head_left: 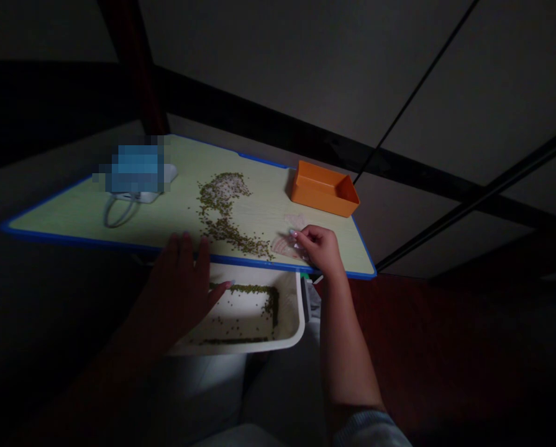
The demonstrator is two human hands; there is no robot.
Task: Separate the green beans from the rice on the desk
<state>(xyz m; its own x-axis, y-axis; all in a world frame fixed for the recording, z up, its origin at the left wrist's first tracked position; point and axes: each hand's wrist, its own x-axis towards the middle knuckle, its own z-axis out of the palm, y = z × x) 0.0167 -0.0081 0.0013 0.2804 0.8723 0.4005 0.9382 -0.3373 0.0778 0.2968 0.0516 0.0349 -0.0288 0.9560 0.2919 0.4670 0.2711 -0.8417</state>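
A trail of small green beans (222, 214) lies across a pale board with a blue rim (72, 239). Below its near edge a white tray (296, 323) holds more beans along its walls. My left hand (182, 285) rests over the tray's left rim, fingers reaching up to the board's edge and the thumb out over the tray. My right hand (317, 248) sits at the board's near right edge, fingers curled and pinched on a small pinkish scalloped piece (284, 245) next to the beans.
An orange box (324, 189) stands at the board's far right corner. A white device with a cable loop (119, 208) lies at the board's left, partly blurred out. Dark floor and a black cable surround the board. The scene is dimly lit.
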